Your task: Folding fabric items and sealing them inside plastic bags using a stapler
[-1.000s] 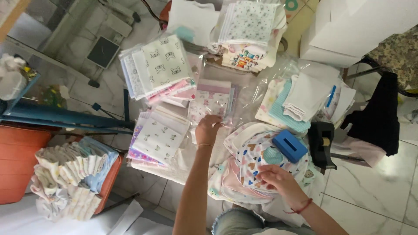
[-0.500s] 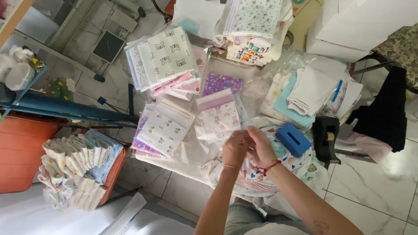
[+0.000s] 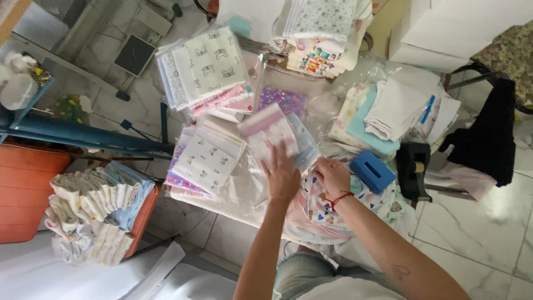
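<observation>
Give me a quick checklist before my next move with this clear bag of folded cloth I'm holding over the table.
1. Left hand on the clear bag: ok, fingers lie on its lower edge.
2. Right hand at the bag's corner: ok, it touches the plastic.
3. Folded cloth fully inside the bag: cannot tell, the plastic glares.
4. Bag mouth sealed: cannot tell.
5. Blue box apart from both hands: ok, it sits just right of them.
6. Black tape dispenser standing by: ok, beside the blue box.
</observation>
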